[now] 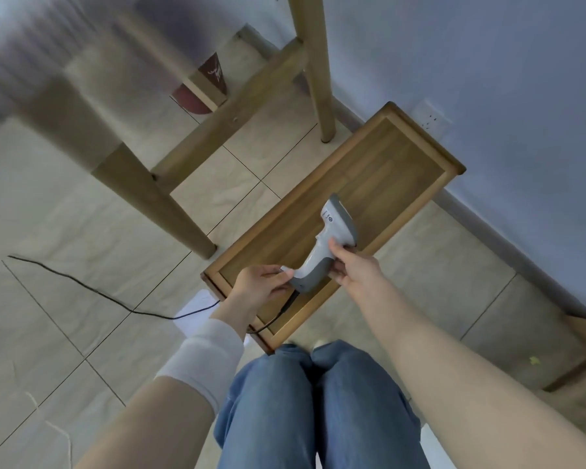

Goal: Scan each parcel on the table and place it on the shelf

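Observation:
A white and grey handheld barcode scanner (332, 231) is held just above a low wooden shelf board (383, 164) with a raised rim. My right hand (356, 265) grips the scanner's handle. My left hand (261, 279) pinches the handle's base, where a black cable (82, 286) leaves and runs left across the floor. No parcel is in view.
A wooden table's legs (170, 204) and crossbar (230, 116) stand left of the shelf board, another leg (318, 82) behind it. A dark red bin (200, 93) sits under the table. A wall socket (432, 117) is on the blue wall. My knees (318, 401) are at the bottom.

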`<action>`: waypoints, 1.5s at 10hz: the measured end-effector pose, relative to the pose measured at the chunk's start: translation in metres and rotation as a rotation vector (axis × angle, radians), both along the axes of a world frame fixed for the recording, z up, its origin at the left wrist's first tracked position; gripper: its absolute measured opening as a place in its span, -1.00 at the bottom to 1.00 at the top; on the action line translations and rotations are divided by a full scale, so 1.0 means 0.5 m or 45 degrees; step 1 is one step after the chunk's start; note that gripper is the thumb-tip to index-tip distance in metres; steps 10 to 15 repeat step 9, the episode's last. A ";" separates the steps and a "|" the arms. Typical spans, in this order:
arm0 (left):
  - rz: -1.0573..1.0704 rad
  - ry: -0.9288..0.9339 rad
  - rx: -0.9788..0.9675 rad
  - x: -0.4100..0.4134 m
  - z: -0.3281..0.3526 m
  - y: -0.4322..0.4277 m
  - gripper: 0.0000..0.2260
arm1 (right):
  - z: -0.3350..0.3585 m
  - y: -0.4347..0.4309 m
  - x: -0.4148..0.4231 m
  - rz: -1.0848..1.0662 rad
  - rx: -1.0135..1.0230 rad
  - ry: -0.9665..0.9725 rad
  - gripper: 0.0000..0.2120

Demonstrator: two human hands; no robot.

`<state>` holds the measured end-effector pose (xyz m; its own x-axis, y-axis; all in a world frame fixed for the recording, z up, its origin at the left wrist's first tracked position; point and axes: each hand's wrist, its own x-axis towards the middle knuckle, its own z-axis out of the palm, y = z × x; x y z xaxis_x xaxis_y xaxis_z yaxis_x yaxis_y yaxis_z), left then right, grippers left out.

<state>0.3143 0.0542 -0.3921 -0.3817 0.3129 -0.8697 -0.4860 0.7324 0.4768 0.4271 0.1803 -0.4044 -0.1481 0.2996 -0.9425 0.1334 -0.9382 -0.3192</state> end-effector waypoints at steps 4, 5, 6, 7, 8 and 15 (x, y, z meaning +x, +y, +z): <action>0.149 0.064 -0.074 -0.030 -0.053 -0.010 -0.62 | -0.036 -0.032 -0.033 -0.043 0.043 -0.008 -0.84; 0.135 0.109 -0.111 -0.030 -0.062 -0.010 -0.64 | -0.037 -0.033 -0.034 -0.018 0.043 -0.056 -0.87; 0.035 0.176 -0.148 -0.028 -0.062 -0.006 -0.62 | -0.038 -0.036 -0.033 0.015 0.065 -0.115 -0.87; -0.007 0.175 -0.171 -0.027 -0.060 -0.004 -0.72 | -0.023 -0.041 -0.038 0.029 0.063 -0.157 -0.84; -0.016 0.150 -0.230 -0.021 -0.031 -0.009 -0.84 | 0.022 -0.050 -0.042 0.074 0.023 -0.241 -0.79; -0.007 0.193 -0.214 -0.004 0.038 -0.013 -0.73 | 0.100 -0.079 -0.039 0.119 0.031 -0.312 -0.59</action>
